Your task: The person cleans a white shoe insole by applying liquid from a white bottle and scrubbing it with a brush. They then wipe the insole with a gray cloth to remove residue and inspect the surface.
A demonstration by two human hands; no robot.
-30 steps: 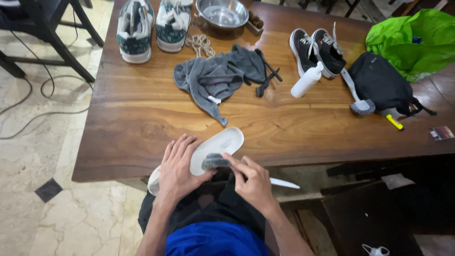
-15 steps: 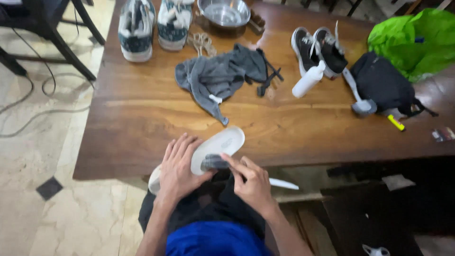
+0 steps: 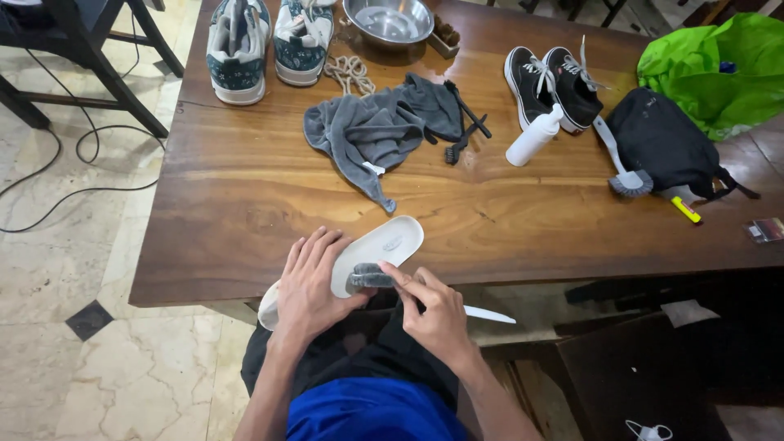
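Note:
My left hand grips a white shoe insole from its left side and holds it over the near edge of the wooden table. My right hand pinches a small grey cloth or sponge and presses it against the insole's middle. A second white insole pokes out below my right hand, over my lap.
On the table lie a grey rag, a black brush, a white bottle, black sneakers, teal sneakers, laces, a metal bowl, a grey-headed brush, a black bag and a green bag.
The hands and insole stay in nearly the same place; my right hand has shifted the grey cloth slightly along the insole.

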